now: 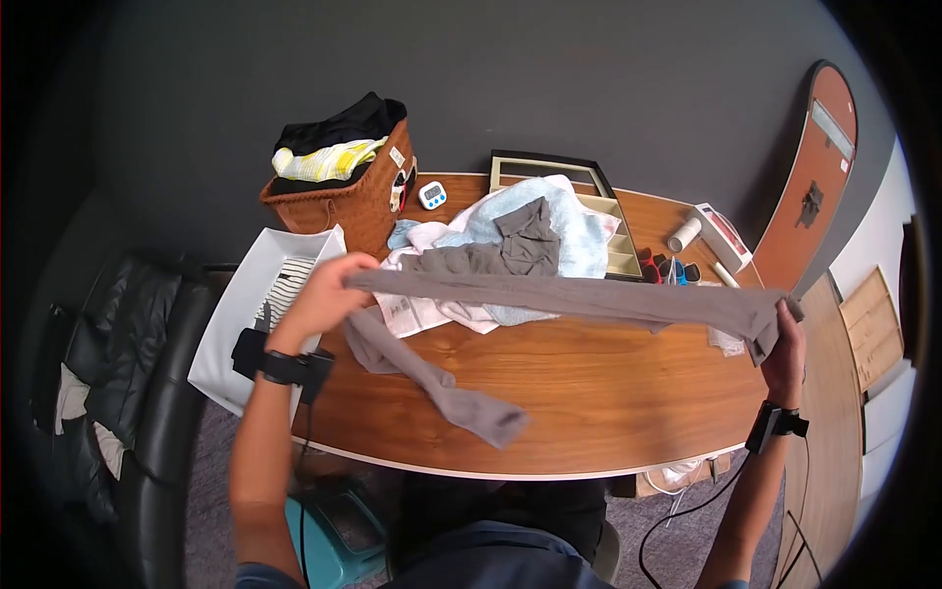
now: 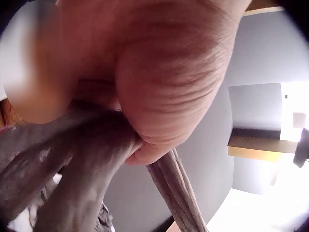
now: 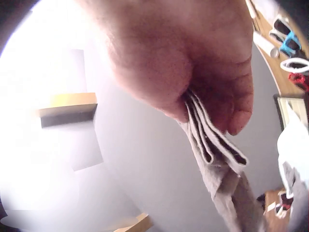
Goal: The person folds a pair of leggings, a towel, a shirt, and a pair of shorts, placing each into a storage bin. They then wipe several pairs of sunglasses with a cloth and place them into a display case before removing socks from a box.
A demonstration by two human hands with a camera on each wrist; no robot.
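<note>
A long grey cloth [image 1: 569, 294] is stretched sideways above the table between both hands. The left hand [image 1: 329, 299] grips its left end, and a loose length hangs down toward the table. At the other end, the right hand [image 1: 784, 355] pinches the gathered fabric. In the left wrist view, the left hand [image 2: 164, 72] has the grey cloth [image 2: 87, 169] bunched under its thumb. The right wrist view has the right hand [image 3: 183, 58] holding folded layers of the cloth [image 3: 217, 169] between thumb and fingers. Behind lies a dark grey garment [image 1: 530, 240] on a light blue towel [image 1: 584, 236].
A brown basket [image 1: 358, 211] of clothes and a white bin [image 1: 231, 324] stand at the left. A timer [image 1: 432, 195], a divided tray [image 1: 622, 257], sunglasses [image 1: 671, 268] and a white box [image 1: 723, 239] are along the back. Cables hang from both wrists.
</note>
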